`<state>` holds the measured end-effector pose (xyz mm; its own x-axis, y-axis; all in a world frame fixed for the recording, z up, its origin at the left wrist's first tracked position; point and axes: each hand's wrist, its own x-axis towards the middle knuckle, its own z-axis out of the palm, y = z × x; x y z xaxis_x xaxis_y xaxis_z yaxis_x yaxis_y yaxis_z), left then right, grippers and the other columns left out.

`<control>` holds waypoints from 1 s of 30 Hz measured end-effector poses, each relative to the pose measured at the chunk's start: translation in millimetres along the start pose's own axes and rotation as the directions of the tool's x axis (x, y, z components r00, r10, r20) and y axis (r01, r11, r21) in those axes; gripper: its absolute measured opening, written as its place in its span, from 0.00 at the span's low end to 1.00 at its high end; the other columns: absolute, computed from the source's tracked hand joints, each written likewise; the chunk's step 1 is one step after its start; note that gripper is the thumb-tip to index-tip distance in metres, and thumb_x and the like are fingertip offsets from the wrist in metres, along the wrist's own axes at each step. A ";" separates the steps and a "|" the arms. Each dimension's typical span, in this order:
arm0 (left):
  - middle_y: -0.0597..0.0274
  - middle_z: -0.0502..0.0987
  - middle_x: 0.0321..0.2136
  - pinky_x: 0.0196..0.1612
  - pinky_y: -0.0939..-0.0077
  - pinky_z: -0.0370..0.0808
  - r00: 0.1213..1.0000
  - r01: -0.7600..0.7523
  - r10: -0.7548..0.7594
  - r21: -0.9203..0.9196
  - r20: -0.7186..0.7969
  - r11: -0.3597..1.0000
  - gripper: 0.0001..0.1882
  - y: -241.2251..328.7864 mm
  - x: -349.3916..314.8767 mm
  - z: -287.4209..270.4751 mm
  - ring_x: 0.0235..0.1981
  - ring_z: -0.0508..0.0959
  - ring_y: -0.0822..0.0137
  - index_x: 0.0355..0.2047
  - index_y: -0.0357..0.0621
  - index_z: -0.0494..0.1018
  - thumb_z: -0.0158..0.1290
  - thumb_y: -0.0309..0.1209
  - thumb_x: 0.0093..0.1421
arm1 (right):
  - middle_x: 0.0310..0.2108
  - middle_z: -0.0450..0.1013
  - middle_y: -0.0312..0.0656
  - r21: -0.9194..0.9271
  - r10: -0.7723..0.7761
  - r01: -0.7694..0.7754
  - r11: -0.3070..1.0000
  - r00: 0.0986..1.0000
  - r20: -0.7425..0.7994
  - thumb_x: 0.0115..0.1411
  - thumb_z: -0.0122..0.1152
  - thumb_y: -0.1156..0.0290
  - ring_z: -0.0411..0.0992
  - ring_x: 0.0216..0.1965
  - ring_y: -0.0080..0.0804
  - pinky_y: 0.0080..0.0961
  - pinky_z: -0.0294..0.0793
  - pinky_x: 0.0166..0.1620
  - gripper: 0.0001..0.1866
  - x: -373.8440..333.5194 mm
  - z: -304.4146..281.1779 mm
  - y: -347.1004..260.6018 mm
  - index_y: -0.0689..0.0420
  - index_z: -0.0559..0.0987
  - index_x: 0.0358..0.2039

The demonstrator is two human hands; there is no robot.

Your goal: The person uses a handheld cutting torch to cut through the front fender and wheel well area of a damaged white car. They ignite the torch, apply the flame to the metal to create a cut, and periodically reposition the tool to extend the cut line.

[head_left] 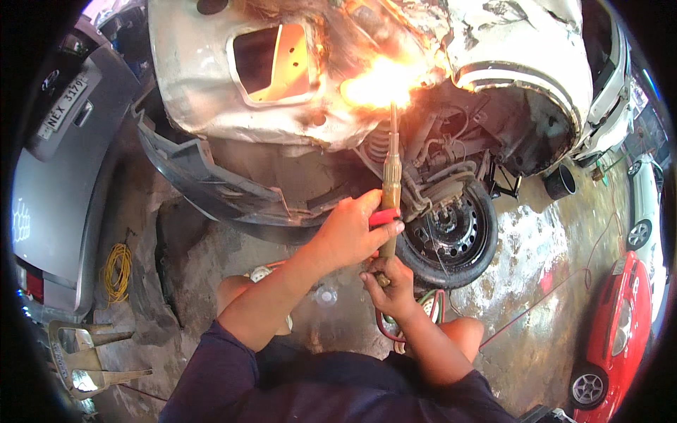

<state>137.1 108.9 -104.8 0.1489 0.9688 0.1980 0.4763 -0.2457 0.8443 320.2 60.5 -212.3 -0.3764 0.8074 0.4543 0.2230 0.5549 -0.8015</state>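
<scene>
A brass gas torch (pixel 392 169) stands nearly upright in front of me, its tip throwing a bright orange and white flame (pixel 381 83) against a bare metal car body (pixel 204 99). My left hand (pixel 349 229) is closed around the torch's handle and also pinches a small red piece (pixel 381 217), which looks like a lighter. Lower down, my right hand (pixel 392 285) grips the torch's bottom end by its valve. Red and green hoses (pixel 438 304) loop below that hand. The glare hides the metal right at the flame.
A dark bumper (pixel 211 190) hangs under the body on the left. A wheel (pixel 451 236) lies close to the torch, with a black bucket (pixel 560 182) further right. At left are a grey car (pixel 63 190), a yellow cord coil (pixel 118 271) and a plastic chair (pixel 84 359); a red car (pixel 617 324) stands at right.
</scene>
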 end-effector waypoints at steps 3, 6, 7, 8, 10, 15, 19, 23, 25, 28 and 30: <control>0.46 0.84 0.32 0.40 0.58 0.81 1.000 -0.029 0.029 -0.026 -0.004 0.999 0.22 4.0 -4.2 -0.6 0.35 0.87 0.51 0.45 0.37 0.78 0.71 0.42 0.63 | 0.42 0.80 0.52 -0.028 -0.038 0.038 0.999 0.999 0.006 0.58 0.77 0.77 0.83 0.40 0.53 0.41 0.82 0.42 0.14 -1.8 -2.4 -1.7 0.56 0.77 0.38; 0.45 0.84 0.31 0.39 0.58 0.82 0.998 -0.065 0.066 0.042 -0.021 0.997 0.22 9.6 -9.3 -4.0 0.34 0.88 0.48 0.44 0.37 0.78 0.71 0.43 0.63 | 0.44 0.81 0.52 -0.042 -0.082 0.082 0.996 0.997 -0.003 0.58 0.77 0.77 0.83 0.41 0.53 0.41 0.82 0.43 0.15 -2.2 -5.4 -8.8 0.56 0.77 0.38; 0.45 0.84 0.31 0.38 0.57 0.82 0.996 -0.081 0.083 0.064 -0.024 0.995 0.22 11.7 -9.9 -5.6 0.34 0.88 0.47 0.44 0.37 0.78 0.71 0.43 0.63 | 0.44 0.81 0.52 -0.049 -0.081 0.080 0.996 0.997 -0.008 0.58 0.77 0.77 0.83 0.42 0.54 0.41 0.82 0.43 0.15 -1.8 -5.8 -12.7 0.56 0.76 0.38; 0.45 0.84 0.31 0.38 0.57 0.81 0.994 -0.106 0.109 0.103 -0.018 0.989 0.23 13.8 -10.9 -7.7 0.33 0.87 0.45 0.43 0.37 0.77 0.71 0.43 0.63 | 0.44 0.81 0.52 -0.059 -0.079 0.078 0.995 0.997 -0.013 0.58 0.77 0.77 0.83 0.42 0.54 0.41 0.82 0.43 0.14 -1.3 -6.3 -17.4 0.56 0.76 0.38; 0.45 0.83 0.30 0.37 0.56 0.81 0.988 -0.150 0.152 0.049 -0.037 0.987 0.22 18.0 -11.1 -11.0 0.33 0.87 0.45 0.43 0.37 0.77 0.71 0.43 0.63 | 0.44 0.81 0.52 -0.075 -0.092 0.089 0.993 0.995 -0.029 0.58 0.76 0.78 0.83 0.42 0.54 0.41 0.82 0.43 0.14 0.6 -7.5 -28.5 0.56 0.76 0.38; 0.47 0.84 0.31 0.35 0.58 0.81 0.975 -0.192 0.195 0.045 -0.104 0.980 0.22 23.8 -9.8 -24.1 0.32 0.87 0.46 0.43 0.37 0.77 0.71 0.42 0.63 | 0.42 0.81 0.51 -0.084 -0.028 0.026 0.996 0.999 -0.018 0.59 0.75 0.79 0.83 0.41 0.52 0.40 0.82 0.43 0.13 12.9 -8.6 -61.9 0.57 0.77 0.39; 0.50 0.85 0.31 0.36 0.61 0.81 0.969 -0.198 0.200 0.029 -0.143 0.980 0.23 24.4 -9.7 -38.1 0.32 0.88 0.53 0.49 0.36 0.78 0.71 0.41 0.64 | 0.39 0.81 0.49 -0.024 0.010 -0.010 1.000 1.000 -0.021 0.60 0.74 0.79 0.82 0.39 0.51 0.39 0.81 0.42 0.12 25.7 -3.3 -86.4 0.57 0.78 0.39; 0.51 0.85 0.32 0.37 0.64 0.82 0.951 -0.241 0.238 0.007 -0.200 0.970 0.29 21.4 -11.6 -50.9 0.33 0.88 0.59 0.59 0.36 0.77 0.70 0.40 0.64 | 0.37 0.81 0.47 -0.012 0.030 -0.030 0.999 0.999 -0.037 0.61 0.74 0.78 0.82 0.37 0.49 0.39 0.80 0.41 0.11 33.4 10.4 -98.5 0.57 0.78 0.39; 0.51 0.85 0.33 0.38 0.64 0.82 0.958 -0.222 0.223 0.028 -0.181 0.975 0.30 18.0 -12.9 -55.0 0.33 0.88 0.58 0.61 0.36 0.76 0.70 0.41 0.65 | 0.36 0.81 0.47 0.005 0.024 -0.024 1.000 0.998 -0.054 0.61 0.74 0.77 0.81 0.36 0.49 0.39 0.79 0.40 0.10 33.2 17.7 -98.6 0.56 0.79 0.39; 0.50 0.85 0.33 0.39 0.63 0.82 0.959 -0.233 0.229 -0.004 -0.165 0.972 0.32 13.4 -15.2 -51.4 0.34 0.88 0.58 0.63 0.36 0.75 0.70 0.41 0.65 | 0.35 0.80 0.47 0.059 0.048 -0.043 0.997 0.996 -0.078 0.61 0.74 0.77 0.81 0.34 0.49 0.39 0.79 0.39 0.10 27.5 24.2 -93.1 0.56 0.78 0.39; 0.50 0.85 0.33 0.39 0.62 0.82 0.955 -0.258 0.250 -0.033 -0.161 0.966 0.33 10.8 -16.3 -45.2 0.34 0.89 0.57 0.63 0.37 0.75 0.70 0.42 0.65 | 0.35 0.80 0.47 0.067 0.085 -0.081 0.995 0.995 -0.061 0.61 0.73 0.77 0.81 0.35 0.49 0.39 0.79 0.39 0.10 21.4 24.0 -87.6 0.56 0.78 0.39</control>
<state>100.7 91.9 -76.4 0.1212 0.8687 0.4802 0.3932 -0.4862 0.7804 271.0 24.3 -141.7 -0.3008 0.8623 0.4074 0.1923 0.4733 -0.8597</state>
